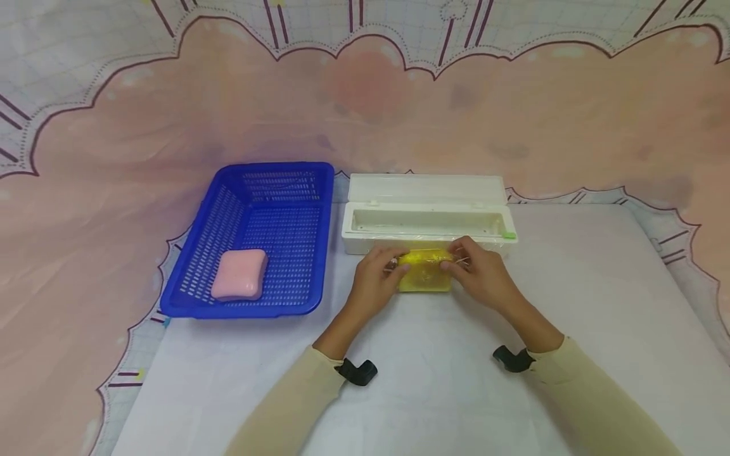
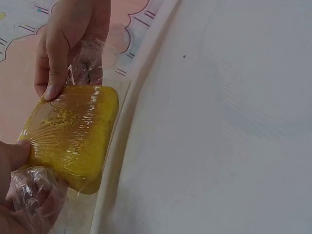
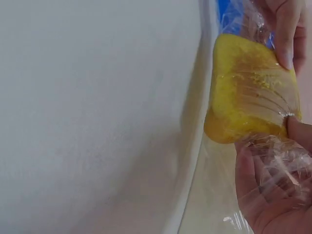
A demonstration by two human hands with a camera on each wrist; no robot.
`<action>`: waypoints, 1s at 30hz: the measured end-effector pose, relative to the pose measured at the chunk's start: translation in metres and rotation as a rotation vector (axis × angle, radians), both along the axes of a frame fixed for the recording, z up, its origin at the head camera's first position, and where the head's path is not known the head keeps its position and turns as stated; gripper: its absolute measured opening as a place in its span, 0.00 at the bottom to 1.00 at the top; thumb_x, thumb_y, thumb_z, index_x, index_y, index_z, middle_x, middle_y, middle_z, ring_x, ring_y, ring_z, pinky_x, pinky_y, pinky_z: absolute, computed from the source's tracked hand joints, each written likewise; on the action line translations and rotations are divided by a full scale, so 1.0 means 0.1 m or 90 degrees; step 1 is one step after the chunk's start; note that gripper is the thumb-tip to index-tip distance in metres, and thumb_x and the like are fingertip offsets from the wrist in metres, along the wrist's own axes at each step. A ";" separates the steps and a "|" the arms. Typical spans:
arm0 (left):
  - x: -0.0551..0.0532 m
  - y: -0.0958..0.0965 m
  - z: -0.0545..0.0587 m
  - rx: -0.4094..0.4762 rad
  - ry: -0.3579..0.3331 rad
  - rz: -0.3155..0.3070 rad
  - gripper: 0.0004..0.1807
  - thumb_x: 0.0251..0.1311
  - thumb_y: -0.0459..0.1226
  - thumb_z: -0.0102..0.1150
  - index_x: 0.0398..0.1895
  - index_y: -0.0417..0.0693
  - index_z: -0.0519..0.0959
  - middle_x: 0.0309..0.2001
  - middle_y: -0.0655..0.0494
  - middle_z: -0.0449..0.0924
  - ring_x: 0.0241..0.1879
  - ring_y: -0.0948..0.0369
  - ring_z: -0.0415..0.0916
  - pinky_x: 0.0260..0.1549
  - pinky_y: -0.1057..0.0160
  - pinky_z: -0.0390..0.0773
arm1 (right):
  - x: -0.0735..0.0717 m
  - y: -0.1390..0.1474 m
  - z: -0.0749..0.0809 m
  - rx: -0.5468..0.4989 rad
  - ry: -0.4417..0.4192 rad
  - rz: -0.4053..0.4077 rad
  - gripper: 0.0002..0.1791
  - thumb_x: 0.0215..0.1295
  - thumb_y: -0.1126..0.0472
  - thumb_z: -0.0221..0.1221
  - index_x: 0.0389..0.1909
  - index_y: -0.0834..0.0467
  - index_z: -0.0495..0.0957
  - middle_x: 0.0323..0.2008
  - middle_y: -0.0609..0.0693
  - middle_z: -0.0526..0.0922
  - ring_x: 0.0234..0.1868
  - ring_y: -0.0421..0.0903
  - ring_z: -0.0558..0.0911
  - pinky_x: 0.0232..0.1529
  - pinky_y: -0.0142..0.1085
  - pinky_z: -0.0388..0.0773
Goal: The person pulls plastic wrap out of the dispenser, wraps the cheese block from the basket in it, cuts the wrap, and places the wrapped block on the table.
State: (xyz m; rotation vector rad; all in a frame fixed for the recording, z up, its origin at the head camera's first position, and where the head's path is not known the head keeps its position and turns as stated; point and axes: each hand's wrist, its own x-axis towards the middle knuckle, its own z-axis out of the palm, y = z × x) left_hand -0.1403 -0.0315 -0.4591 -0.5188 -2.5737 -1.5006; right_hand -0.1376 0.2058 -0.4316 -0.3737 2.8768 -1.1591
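Note:
A yellow bar of soap (image 1: pixel 424 273) is held up in front of the white dispenser box, with clear cling film (image 2: pixel 87 53) stretched tightly over it. My left hand (image 1: pixel 375 277) grips its left end, the thumb pressing on the edge. At the opposite end, my right hand (image 1: pixel 481 275) holds it the same way. Loose, crumpled film (image 3: pixel 282 163) bunches around the fingers at both ends. Fine creases fan out from the thumbs across the soap in both wrist views. Some fingers are partly hidden behind the film and soap.
Right behind the hands stands the white cling film box (image 1: pixel 430 244), its lid (image 1: pixel 424 189) raised, with a green slider (image 1: pixel 509 235) at its right. To the left, a blue basket (image 1: pixel 316 266) holds a pink bar of soap (image 1: pixel 239 273). A white cloth (image 1: pixel 433 392) covers the table.

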 end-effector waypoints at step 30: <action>0.23 -0.10 0.17 -0.288 -0.182 -0.095 0.23 0.68 0.49 0.63 0.62 0.49 0.81 0.58 0.49 0.80 0.59 0.51 0.75 0.59 0.51 0.76 | 0.27 -0.01 -0.10 0.094 -0.145 0.057 0.15 0.70 0.48 0.62 0.47 0.53 0.83 0.46 0.53 0.86 0.47 0.51 0.82 0.46 0.47 0.81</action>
